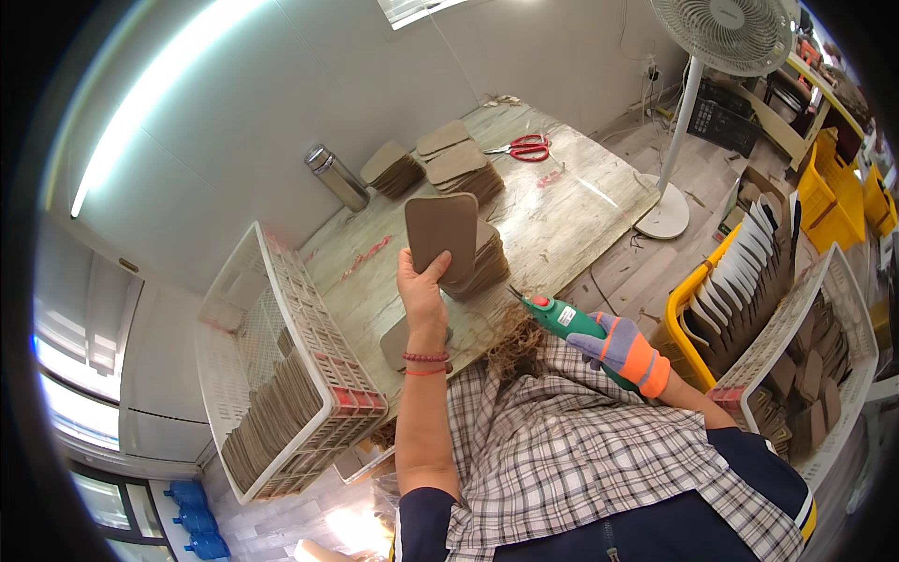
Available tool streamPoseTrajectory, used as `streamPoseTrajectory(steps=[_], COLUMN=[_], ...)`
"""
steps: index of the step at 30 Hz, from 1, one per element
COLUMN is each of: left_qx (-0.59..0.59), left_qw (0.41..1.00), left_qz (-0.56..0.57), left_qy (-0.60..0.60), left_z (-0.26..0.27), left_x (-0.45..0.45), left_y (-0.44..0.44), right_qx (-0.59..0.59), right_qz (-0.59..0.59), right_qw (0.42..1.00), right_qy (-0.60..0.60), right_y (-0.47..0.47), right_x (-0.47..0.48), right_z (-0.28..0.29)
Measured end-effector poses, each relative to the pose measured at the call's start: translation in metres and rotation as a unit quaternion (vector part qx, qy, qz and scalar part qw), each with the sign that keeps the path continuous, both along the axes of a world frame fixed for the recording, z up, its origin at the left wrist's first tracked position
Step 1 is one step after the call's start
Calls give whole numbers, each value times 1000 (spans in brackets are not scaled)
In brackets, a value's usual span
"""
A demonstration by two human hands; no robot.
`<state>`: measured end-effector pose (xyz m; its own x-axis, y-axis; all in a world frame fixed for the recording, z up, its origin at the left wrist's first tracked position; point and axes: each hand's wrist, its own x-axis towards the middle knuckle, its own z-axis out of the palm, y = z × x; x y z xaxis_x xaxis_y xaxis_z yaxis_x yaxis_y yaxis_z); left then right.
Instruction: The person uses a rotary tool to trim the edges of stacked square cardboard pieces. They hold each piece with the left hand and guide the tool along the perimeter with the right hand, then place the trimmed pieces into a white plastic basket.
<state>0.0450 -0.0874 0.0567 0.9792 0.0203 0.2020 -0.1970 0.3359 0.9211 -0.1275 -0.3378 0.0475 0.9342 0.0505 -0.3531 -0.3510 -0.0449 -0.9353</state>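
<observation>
My left hand (pixel 423 284), bare with red bracelets at the wrist, grips a flat brown rounded-corner pad (pixel 442 232) by its lower edge. My right hand (pixel 618 348), in a grey and orange work glove, holds green cordless electric scissors (pixel 565 317), their blades pointing towards the table's near edge. A stack of similar pads (pixel 484 263) stands just behind the held one, partly hidden by it. Another pad (pixel 397 344) lies near the left forearm. More stacked pads (pixel 460 165) sit farther back on the table (pixel 576 204), beside red-handled scissors (pixel 528 148).
A steel flask (pixel 338 179) stands by the wall. At left is a white plastic crate (pixel 309 351) packed with pads. A yellow crate (pixel 674 309) and another white crate (pixel 853 302) stand at right, near a pedestal fan (pixel 692 126). Brown fibre scraps (pixel 516 344) hang at the table's near edge.
</observation>
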Motion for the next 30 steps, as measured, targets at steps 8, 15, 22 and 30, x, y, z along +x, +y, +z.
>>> streamPoseTrajectory(steps=[8, 15, 22, 30], left_qx=[-403, -429, -384, -325], left_qw=[906, 888, 908, 925], left_qz=[-34, -51, -82, -109], left_qy=[122, 158, 145, 163], left_z=[-20, -33, -43, -70], left_x=[-39, -43, -61, -75], left_y=[-31, -44, -66, -70], right_qx=[39, 21, 6, 40], right_qz=[-49, -38, -61, -70], right_qw=[997, 997, 995, 994], right_qy=[-48, -64, -73, -78], right_y=[11, 14, 12, 4], right_x=[4, 3, 10, 18], right_z=[12, 18, 19, 28])
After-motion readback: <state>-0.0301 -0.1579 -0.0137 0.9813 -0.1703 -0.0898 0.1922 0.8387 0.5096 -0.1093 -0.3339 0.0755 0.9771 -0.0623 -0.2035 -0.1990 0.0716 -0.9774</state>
